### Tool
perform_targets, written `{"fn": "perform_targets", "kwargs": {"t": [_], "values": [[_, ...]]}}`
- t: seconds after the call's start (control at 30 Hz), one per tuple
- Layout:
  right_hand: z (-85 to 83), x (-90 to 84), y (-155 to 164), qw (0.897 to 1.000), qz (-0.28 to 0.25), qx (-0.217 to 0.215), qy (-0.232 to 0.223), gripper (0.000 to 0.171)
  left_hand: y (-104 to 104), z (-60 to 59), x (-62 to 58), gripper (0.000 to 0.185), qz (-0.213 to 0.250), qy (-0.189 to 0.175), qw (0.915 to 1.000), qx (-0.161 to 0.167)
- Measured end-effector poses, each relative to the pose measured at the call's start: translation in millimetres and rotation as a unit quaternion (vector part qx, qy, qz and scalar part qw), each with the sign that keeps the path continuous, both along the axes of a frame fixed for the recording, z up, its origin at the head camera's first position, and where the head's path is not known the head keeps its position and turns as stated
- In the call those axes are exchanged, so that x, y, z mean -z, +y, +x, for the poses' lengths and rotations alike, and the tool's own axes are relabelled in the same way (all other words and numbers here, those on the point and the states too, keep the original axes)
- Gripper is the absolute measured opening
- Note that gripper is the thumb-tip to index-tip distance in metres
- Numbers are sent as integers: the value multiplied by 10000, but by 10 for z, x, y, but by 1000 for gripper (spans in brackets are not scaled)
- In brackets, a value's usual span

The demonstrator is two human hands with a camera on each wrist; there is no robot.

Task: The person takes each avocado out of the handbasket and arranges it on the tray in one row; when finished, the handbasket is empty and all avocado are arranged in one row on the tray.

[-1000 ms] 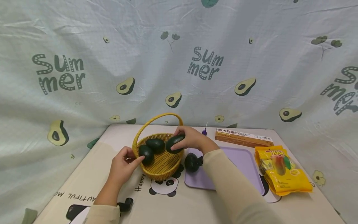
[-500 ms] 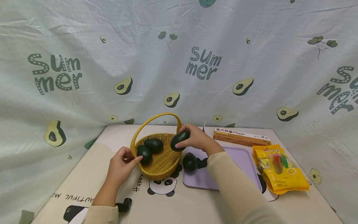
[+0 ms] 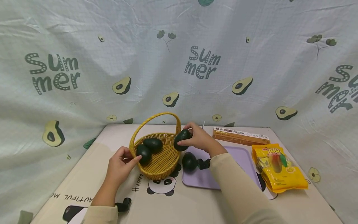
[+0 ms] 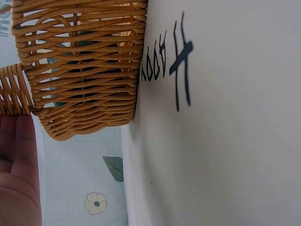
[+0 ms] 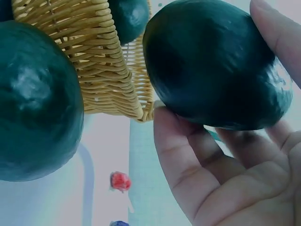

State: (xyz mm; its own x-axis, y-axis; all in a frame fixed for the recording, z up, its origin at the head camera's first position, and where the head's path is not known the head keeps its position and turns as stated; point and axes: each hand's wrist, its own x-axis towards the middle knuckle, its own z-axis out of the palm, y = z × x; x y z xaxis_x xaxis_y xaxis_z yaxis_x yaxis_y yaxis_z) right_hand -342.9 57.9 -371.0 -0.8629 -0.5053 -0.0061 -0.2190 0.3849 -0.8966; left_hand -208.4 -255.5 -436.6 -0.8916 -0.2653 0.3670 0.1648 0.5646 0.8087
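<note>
A yellow wicker basket (image 3: 160, 166) with a tall arched handle stands on the table, two dark green avocados (image 3: 153, 145) inside at its left. My left hand (image 3: 118, 165) grips the basket's left side by the handle's foot, thumb over the rim beside one avocado. In the left wrist view its fingers (image 4: 24, 141) are up against the woven handle. My right hand (image 3: 200, 140) holds another avocado (image 3: 182, 141) between thumb and fingers, above the basket's right rim. A further avocado (image 3: 189, 161) lies on the left part of a lilac tray (image 3: 237, 152).
Behind the tray lies a long pasta box (image 3: 240, 137), and right of it a yellow candy bag (image 3: 279, 169). In the right wrist view a red-wrapped lollipop (image 5: 121, 181) lies near the table's back edge. A printed curtain (image 3: 179, 62) hangs behind.
My right hand has lifted the avocado from inside the basket and moved right, to the right rim. The left hand keeps its grip on the basket.
</note>
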Motion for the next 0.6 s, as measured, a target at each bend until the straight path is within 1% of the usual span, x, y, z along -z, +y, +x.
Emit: {"fn": "perform_targets", "kwargs": {"t": [0.13, 0.3, 0.4, 0.6], "values": [[6, 26, 32, 9999, 12, 95, 137, 65, -1, 3, 1, 32, 2, -41, 10000, -1], [8, 53, 84, 9997, -179, -57, 122, 64, -1, 10, 1, 32, -11, -69, 10000, -5], [5, 60, 112, 9993, -356, -67, 31, 63, 0, 13, -4, 32, -21, -45, 10000, 5], [4, 86, 157, 9976, -581, 150, -338, 61, 2, 9, -3, 31, 21, -20, 10000, 34]]}}
